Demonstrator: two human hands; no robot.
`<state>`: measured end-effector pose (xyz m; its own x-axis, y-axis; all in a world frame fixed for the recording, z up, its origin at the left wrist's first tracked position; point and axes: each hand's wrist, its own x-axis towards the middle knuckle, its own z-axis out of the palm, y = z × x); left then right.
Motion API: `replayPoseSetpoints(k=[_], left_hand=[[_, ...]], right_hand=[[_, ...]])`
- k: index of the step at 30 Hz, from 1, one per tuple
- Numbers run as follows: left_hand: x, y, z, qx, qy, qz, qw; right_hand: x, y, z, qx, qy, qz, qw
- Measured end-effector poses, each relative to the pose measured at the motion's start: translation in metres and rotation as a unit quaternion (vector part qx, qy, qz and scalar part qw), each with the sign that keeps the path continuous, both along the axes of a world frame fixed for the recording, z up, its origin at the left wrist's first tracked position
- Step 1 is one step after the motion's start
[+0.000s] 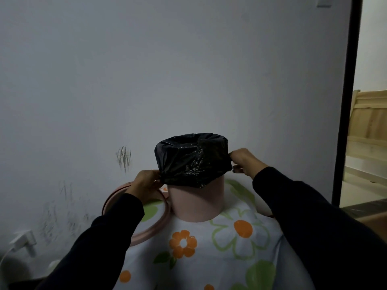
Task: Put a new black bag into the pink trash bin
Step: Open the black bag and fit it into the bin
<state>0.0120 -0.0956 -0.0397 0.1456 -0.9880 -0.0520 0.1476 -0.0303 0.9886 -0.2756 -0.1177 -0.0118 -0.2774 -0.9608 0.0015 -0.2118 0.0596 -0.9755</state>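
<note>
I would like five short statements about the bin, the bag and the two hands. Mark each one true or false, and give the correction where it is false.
1. The black bag is folded over the rim of the pink bin. True.
2. Only one hand touches the bag. False: the left hand and the right hand each pinch its lower edge, on opposite sides.
3. The bin stands on a plain cloth. False: the cloth has orange and green flowers.
4. A pink ring lies on the cloth to the left of the bin. True.
5. The bin lies on its side. False: it stands upright.
</note>
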Motion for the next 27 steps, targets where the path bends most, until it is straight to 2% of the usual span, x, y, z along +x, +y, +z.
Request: replayPoseSetpoints(k=[2,4,7,9,13,18,23,25,27], left_hand=[[0.001,-0.004,0.005,-0.031,-0.011,0.037,0.999],[0.002,-0.007,0.01,-0.08,-0.039,0.07,0.994],[-0.001,-0.005,0.01,-0.105,-0.014,-0.043,0.993],[0.0,-0.005,0.011,-0.083,-0.032,-0.101,0.991],[0.002,-0.003,0.015,-0.071,-0.056,-0.103,0.99],[-0.004,-0.004,0.021,-0.082,-0.043,-0.112,0.989],[-0.003,-0.009,0.02,-0.049,-0.07,-0.088,0.992],[0.004,-0.016,0.027,-0.064,-0.106,-0.03,0.992],[0.006,-0.022,0.043,-0.117,-0.122,0.051,0.984]], right_hand=[[0.003,-0.002,0.006,-0.067,0.038,-0.035,0.996],[0.011,0.0,0.01,-0.136,-0.031,0.004,0.99],[0.02,-0.002,0.009,-0.106,-0.171,0.129,0.971],[0.018,-0.006,0.005,-0.088,-0.169,0.154,0.97],[0.009,-0.004,0.006,-0.063,-0.148,0.16,0.974],[0.01,-0.013,0.01,-0.076,-0.193,0.205,0.956],[0.004,-0.023,0.006,-0.061,-0.127,0.198,0.97],[0.0,-0.026,0.017,-0.092,-0.065,0.144,0.983],[0.0,-0.031,0.033,-0.166,0.005,0.064,0.984]])
